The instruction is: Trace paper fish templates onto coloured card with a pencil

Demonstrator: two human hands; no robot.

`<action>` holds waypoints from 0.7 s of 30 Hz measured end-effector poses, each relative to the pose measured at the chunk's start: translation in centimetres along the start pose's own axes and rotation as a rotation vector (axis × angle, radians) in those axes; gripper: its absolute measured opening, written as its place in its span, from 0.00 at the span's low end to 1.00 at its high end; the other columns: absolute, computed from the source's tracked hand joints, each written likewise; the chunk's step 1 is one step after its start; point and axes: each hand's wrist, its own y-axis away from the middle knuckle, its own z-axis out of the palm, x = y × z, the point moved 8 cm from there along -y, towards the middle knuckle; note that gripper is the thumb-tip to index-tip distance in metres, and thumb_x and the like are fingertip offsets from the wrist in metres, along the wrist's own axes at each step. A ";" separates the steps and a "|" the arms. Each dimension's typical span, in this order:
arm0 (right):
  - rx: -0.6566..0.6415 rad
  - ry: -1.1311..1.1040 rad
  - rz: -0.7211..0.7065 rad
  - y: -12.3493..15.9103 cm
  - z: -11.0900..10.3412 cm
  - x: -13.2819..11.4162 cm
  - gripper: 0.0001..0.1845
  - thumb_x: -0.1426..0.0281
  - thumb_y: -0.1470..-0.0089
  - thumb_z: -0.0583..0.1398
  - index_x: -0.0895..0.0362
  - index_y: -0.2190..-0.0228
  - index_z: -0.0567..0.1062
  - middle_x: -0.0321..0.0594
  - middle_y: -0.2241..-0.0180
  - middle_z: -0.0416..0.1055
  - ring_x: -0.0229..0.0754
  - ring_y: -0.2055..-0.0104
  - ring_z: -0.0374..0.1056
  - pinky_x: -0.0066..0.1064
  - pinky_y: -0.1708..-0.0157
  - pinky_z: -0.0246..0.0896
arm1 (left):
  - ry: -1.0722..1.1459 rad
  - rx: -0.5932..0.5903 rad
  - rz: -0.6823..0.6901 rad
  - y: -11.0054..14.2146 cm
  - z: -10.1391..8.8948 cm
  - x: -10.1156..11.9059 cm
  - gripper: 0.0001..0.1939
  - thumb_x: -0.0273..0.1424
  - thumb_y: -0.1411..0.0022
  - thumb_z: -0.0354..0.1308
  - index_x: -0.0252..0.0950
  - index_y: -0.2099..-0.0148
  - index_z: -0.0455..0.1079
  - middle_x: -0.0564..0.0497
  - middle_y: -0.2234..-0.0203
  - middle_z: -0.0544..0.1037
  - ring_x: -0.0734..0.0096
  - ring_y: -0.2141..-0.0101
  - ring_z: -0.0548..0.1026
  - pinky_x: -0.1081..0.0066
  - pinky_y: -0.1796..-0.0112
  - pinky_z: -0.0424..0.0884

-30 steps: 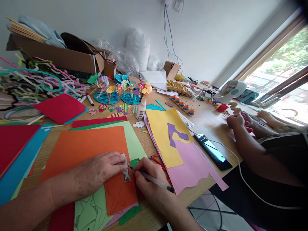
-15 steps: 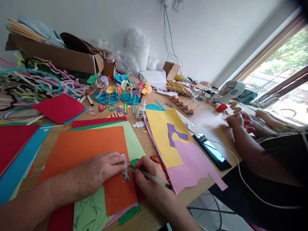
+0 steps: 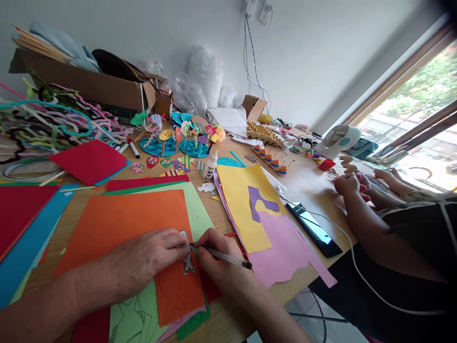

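Note:
My left hand (image 3: pixel 152 252) lies flat on an orange sheet of paper (image 3: pixel 132 212). Its fingertips press on a small grey-and-white fish-shaped cutout (image 3: pixel 188 265) near the sheet's right edge. In my right hand (image 3: pixel 218 259) is a pen (image 3: pixel 230 258), pinched between thumb and fingers, its tip at the cutout's edge. Below the cutout, a larger fish outline is drawn on the orange paper. Under that sheet, a light green sheet (image 3: pixel 130 319) carries drawn fish outlines, partly covered by my left forearm.
Yellow paper (image 3: pixel 239 205) and pink paper (image 3: pixel 282 257) lie at right, beside a phone (image 3: pixel 314 228). Behind stand a glue bottle (image 3: pixel 210 166) and decorated blue bases (image 3: pixel 157 146). A pile of pipe cleaners (image 3: pixel 46 114) spreads at left. Another person's hands (image 3: pixel 348 185) work at far right.
My right hand and the pen have shifted slightly, with the pen now lying flatter. The left hand keeps pressing the cutout. The view has tilted a little.

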 end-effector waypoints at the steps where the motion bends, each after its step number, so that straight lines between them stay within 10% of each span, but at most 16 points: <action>1: -0.003 -0.007 0.003 0.0 0.0 0.1 0.07 0.79 0.55 0.53 0.55 0.76 0.66 0.27 0.83 0.61 0.33 0.79 0.57 0.21 0.80 0.48 | -0.001 -0.003 -0.004 0.0 0.1 0.0 0.19 0.24 0.29 0.41 0.45 0.47 0.70 0.53 0.53 0.75 0.68 0.52 0.72 0.70 0.49 0.66; 21: -0.024 0.098 -0.035 -2.3 0.4 -0.5 0.06 0.77 0.53 0.57 0.55 0.75 0.69 0.29 0.81 0.64 0.34 0.78 0.59 0.23 0.77 0.49 | 0.207 -0.070 -0.215 0.2 0.7 -0.6 0.16 0.32 0.27 0.42 0.45 0.46 0.69 0.52 0.49 0.73 0.63 0.48 0.68 0.65 0.47 0.62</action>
